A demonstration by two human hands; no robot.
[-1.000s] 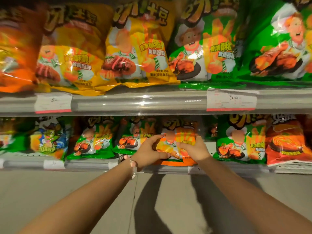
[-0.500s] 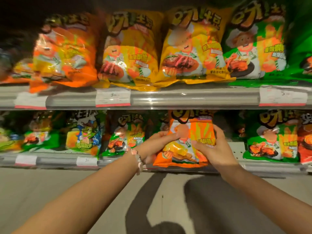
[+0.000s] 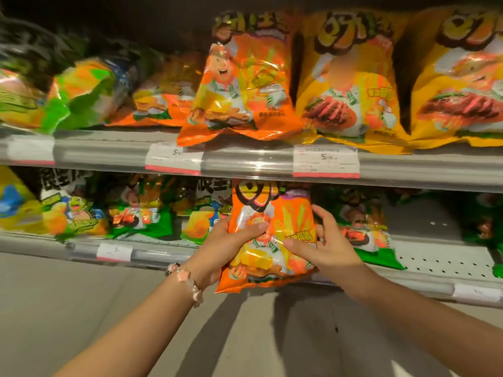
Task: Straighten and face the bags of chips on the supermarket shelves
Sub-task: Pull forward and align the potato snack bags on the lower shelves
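Both hands hold one orange bag of chips [image 3: 268,235] upright in front of the lower shelf [image 3: 441,257], its printed front facing the camera. Left hand [image 3: 221,248] grips the bag's left edge, thumb laid across the front and the other fingers hidden behind the bag. Right hand [image 3: 325,247] grips the right edge, thumb pressed on the front low down, fingers curled round the side. A beaded bracelet [image 3: 189,281] sits on the left wrist.

The bag's bottom seam hangs just past the front edge of the lower shelf, and its top reaches up to the rail of the upper shelf [image 3: 245,161]. Just to the right of it, on the lower shelf, stands a green bag [image 3: 362,227], partly behind the right hand. Beyond that the perforated shelf floor is bare toward the right end. To the left of the held bag stand a blue and yellow bag [image 3: 201,216], another green bag [image 3: 138,213] and more toward the left end, blurred.

On the upper shelf a large orange bag [image 3: 239,85] stands at the front edge, its bottom seam overhanging the rail. Two large yellow bags [image 3: 351,85] stand to its right. Further left, smaller orange and green bags lie tilted and blurred. White price labels [image 3: 325,160] are clipped to both shelf rails.
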